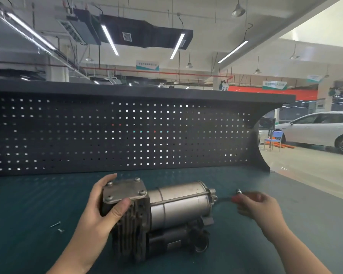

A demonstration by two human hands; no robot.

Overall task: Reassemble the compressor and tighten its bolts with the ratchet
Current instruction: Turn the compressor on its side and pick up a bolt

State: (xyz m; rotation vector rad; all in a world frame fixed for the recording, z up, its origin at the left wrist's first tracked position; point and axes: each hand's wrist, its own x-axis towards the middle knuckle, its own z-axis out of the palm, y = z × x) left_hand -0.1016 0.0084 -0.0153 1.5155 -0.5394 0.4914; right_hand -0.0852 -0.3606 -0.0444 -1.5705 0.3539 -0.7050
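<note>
The compressor (178, 204) lies on its side on the green bench mat (28, 214), its silver motor cylinder pointing right. A square cover plate (125, 190) with several bolts in its corners sits on the ribbed dark head at its left end. My left hand (105, 210) grips that head, thumb across the front edge of the plate. To the right of the cylinder, my right hand (255, 206) holds the ratchet (238, 192) by its red handle, the chrome head sticking out toward the back.
Two loose screws (56, 226) lie on the mat to the left of the compressor. A dark pegboard back panel (127, 131) closes off the bench behind. The bench's right edge drops to the workshop floor, where a white car (323, 129) is parked.
</note>
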